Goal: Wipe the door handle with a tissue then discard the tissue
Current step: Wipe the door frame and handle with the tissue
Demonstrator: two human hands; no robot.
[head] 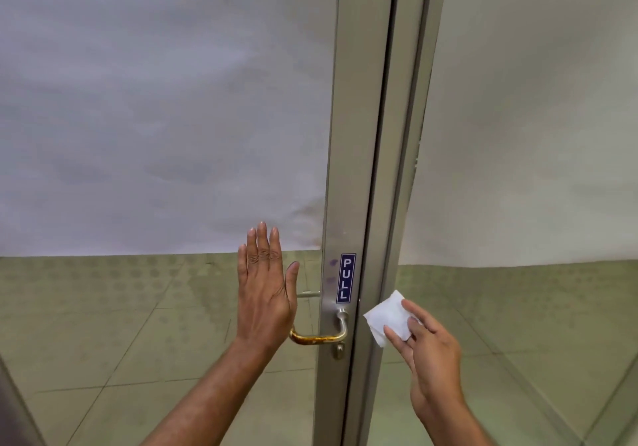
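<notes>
A metal lever door handle (324, 337), rust-stained along its bar, sticks out to the left from the aluminium door stile (348, 169). My left hand (266, 290) is flat against the glass just left of the handle, fingers up and spread, and it hides the handle's tip. My right hand (428, 345) holds a folded white tissue (388, 318) between thumb and fingers, a short way right of the handle and not touching it.
A blue PULL sticker (346, 278) sits on the stile above the handle, and a keyhole (339, 350) below it. The glass door panel (155, 134) has frosted film on its upper part. A second glass panel (535, 134) is at the right. Tiled floor shows through the lower glass.
</notes>
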